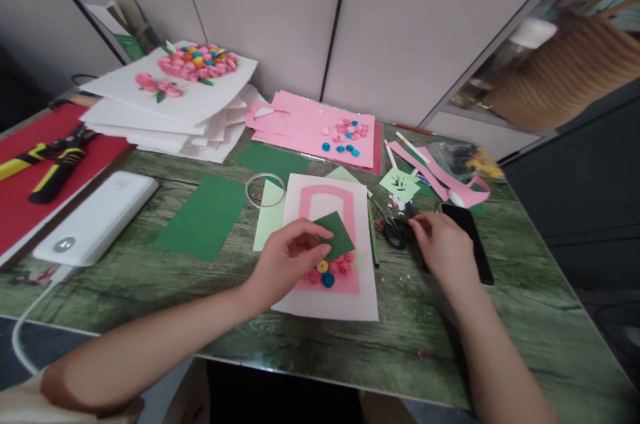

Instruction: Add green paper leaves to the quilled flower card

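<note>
Between the thumb and fingers of my left hand [295, 251] is a small square of dark green paper [336, 235]. It hovers over a white card [327, 307] with a pink paper frame [327, 192] on it. Rolled paper flowers [327, 279] in pink, yellow and blue lie on the card's lower part, partly behind the green square. My right hand [445, 251] is curled at the black handles of the scissors [395, 235], its fingertips closed on them. The scissors lie on the table with blades pointing away; my fingers hide part of the handles.
Green paper sheets [205, 217] and a metal ring [265, 191] lie left of the card. A green pencil [373, 234] is along its right edge. A phone [467, 244], power bank [97, 217], pliers [63, 161] and pink sheets with coils [310, 124] surround them.
</note>
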Action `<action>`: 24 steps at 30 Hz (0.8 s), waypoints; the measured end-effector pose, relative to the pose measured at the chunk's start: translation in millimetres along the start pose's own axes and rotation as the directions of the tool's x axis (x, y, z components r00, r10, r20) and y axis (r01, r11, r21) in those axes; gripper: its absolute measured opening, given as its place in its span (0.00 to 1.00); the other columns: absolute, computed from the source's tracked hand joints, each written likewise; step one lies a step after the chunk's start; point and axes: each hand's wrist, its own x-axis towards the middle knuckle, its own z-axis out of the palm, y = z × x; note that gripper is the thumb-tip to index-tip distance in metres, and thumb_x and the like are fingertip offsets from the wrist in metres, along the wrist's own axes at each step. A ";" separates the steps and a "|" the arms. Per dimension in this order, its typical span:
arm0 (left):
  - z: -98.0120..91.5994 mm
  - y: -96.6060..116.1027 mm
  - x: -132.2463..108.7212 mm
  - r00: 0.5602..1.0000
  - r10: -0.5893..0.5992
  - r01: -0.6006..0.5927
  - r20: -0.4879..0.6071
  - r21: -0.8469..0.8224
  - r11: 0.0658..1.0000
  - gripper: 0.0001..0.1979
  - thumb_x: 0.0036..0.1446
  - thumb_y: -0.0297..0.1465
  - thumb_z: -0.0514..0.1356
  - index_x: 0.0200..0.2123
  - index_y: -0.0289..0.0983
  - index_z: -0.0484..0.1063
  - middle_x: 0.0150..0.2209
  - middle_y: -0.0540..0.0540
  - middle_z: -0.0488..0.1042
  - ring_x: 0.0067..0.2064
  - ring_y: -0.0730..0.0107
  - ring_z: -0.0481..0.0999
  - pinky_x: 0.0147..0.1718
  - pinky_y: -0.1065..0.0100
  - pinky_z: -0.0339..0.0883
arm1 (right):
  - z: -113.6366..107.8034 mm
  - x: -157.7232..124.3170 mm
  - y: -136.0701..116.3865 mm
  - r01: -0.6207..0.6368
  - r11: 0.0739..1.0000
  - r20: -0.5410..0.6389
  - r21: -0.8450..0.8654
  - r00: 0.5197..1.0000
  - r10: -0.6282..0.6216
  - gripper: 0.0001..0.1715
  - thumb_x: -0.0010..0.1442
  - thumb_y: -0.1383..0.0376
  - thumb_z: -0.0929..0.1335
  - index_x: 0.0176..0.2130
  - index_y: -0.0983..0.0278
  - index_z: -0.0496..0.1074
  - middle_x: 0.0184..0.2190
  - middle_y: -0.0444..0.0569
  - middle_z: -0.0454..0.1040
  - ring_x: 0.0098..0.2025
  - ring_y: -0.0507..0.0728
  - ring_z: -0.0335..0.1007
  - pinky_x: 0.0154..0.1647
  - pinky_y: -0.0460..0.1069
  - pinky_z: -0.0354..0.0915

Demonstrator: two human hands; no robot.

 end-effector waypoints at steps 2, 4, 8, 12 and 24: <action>-0.7 -1.7 1.2 1.000 -0.004 0.004 -0.004 0.004 1.000 0.06 0.50 0.25 0.63 0.33 0.37 0.72 0.24 0.53 0.67 0.25 0.79 0.66 0.22 0.77 0.62 | 2.8 2.7 4.8 -0.038 0.998 0.030 -0.054 0.999 0.039 0.11 0.61 0.61 0.63 0.39 0.64 0.70 0.37 0.54 0.73 0.35 0.59 0.71 0.30 0.50 0.60; -1.3 -3.0 1.4 1.000 -0.004 0.003 0.012 0.011 1.000 0.08 0.50 0.25 0.63 0.36 0.37 0.72 0.23 0.54 0.66 0.24 0.79 0.66 0.22 0.77 0.61 | 7.5 4.9 9.1 -0.054 0.996 0.075 -0.076 0.995 0.059 0.10 0.60 0.62 0.63 0.39 0.65 0.69 0.36 0.56 0.74 0.34 0.60 0.71 0.30 0.50 0.60; -1.6 -2.7 -0.4 0.999 -0.002 0.002 0.054 0.002 1.000 0.12 0.51 0.23 0.61 0.41 0.38 0.71 0.24 0.54 0.65 0.26 0.79 0.65 0.25 0.76 0.61 | 10.0 7.3 16.0 -0.072 0.996 0.112 -0.058 0.991 0.079 0.09 0.58 0.61 0.64 0.34 0.65 0.68 0.29 0.55 0.74 0.29 0.61 0.71 0.27 0.50 0.58; -1.4 -2.8 -0.2 0.998 0.036 -0.034 0.043 -0.047 0.998 0.14 0.50 0.22 0.60 0.42 0.38 0.70 0.31 0.51 0.68 0.30 0.77 0.67 0.28 0.74 0.63 | -8.5 5.1 13.2 -0.092 0.996 0.095 0.008 0.991 0.090 0.11 0.55 0.60 0.65 0.36 0.65 0.66 0.24 0.49 0.72 0.24 0.57 0.69 0.26 0.49 0.59; 5.1 -6.7 -6.3 0.990 -0.028 0.001 0.139 0.192 0.981 0.09 0.50 0.25 0.61 0.37 0.36 0.72 0.27 0.50 0.70 0.26 0.75 0.70 0.26 0.72 0.66 | -43.0 -24.8 -43.6 -0.252 0.128 0.265 0.959 0.960 -0.094 0.15 0.59 0.58 0.64 0.44 0.61 0.65 0.36 0.51 0.76 0.20 0.52 0.66 0.20 0.48 0.62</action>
